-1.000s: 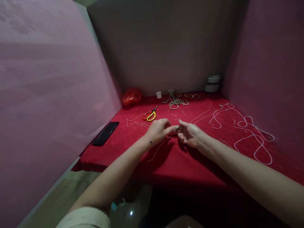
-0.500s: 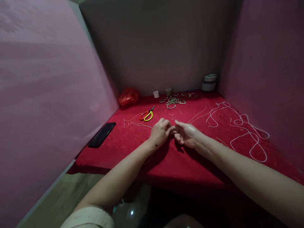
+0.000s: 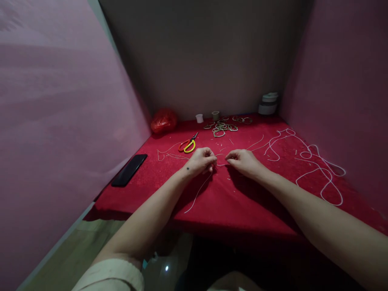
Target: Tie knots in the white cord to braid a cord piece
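Note:
Over the red cloth, my left hand (image 3: 201,160) is closed in a pinch on a thin pale cord (image 3: 198,193), whose loose end hangs toward the front edge. My right hand (image 3: 243,161) pinches the cord too, a short way to the right. A short stretch of cord shows in the gap between my hands. Scissors (image 3: 190,146) with one red and one yellow handle lie beyond my left hand. What the fingertips do exactly is too small to make out.
A phone (image 3: 129,170) lies at left. Along the back are a red plastic bag (image 3: 164,120), a white spool (image 3: 199,118), an olive spool (image 3: 215,116), a pile of braided loops (image 3: 222,127) and a lidded container (image 3: 268,104). Loose white cord (image 3: 325,180) spreads at right.
My hands have moved apart from touching, the left one shifting leftward and the right one turning palm down. The cord's loose end now shows below my left hand.

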Demonstrator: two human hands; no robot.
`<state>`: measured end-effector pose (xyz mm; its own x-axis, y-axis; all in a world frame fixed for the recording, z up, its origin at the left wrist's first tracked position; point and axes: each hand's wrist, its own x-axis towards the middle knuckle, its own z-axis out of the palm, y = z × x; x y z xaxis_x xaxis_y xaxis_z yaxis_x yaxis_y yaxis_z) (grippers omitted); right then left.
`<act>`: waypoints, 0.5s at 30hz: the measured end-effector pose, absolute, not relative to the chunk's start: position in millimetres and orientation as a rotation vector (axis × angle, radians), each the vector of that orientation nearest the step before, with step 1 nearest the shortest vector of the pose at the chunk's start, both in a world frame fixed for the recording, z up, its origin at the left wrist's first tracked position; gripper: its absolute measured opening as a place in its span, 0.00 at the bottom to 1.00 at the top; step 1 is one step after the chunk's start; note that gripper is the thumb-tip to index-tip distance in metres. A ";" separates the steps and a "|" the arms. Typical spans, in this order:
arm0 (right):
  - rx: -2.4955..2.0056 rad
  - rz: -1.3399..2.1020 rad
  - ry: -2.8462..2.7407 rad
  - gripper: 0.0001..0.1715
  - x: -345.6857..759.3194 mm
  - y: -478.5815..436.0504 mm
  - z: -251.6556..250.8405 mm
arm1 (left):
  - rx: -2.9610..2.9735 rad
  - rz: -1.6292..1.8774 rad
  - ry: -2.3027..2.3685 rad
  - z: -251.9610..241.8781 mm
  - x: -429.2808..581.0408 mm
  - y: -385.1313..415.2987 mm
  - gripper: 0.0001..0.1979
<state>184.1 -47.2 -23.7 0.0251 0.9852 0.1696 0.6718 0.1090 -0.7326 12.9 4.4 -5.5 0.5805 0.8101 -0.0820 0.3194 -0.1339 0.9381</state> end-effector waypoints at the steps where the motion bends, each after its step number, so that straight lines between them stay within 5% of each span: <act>1: -1.680 0.463 -1.836 0.08 183.2 -47.5 -24.9 | 1.705 0.579 0.935 -6.4 13.1 4.3 0.05; 7: -1.956 0.110 -2.186 0.15 170.9 -55.8 -25.0 | 1.561 0.652 0.882 -14.3 11.2 7.0 0.03; 15: -1.821 0.262 -2.151 0.10 196.6 -49.4 -9.1 | 1.448 0.612 0.873 -18.0 10.1 8.2 0.04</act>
<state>196.6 -49.4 -9.1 -0.1442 0.9827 0.1165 0.9261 0.1754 -0.3340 10.1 8.2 -18.0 0.5693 0.8105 -0.1377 0.1477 0.0640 0.9870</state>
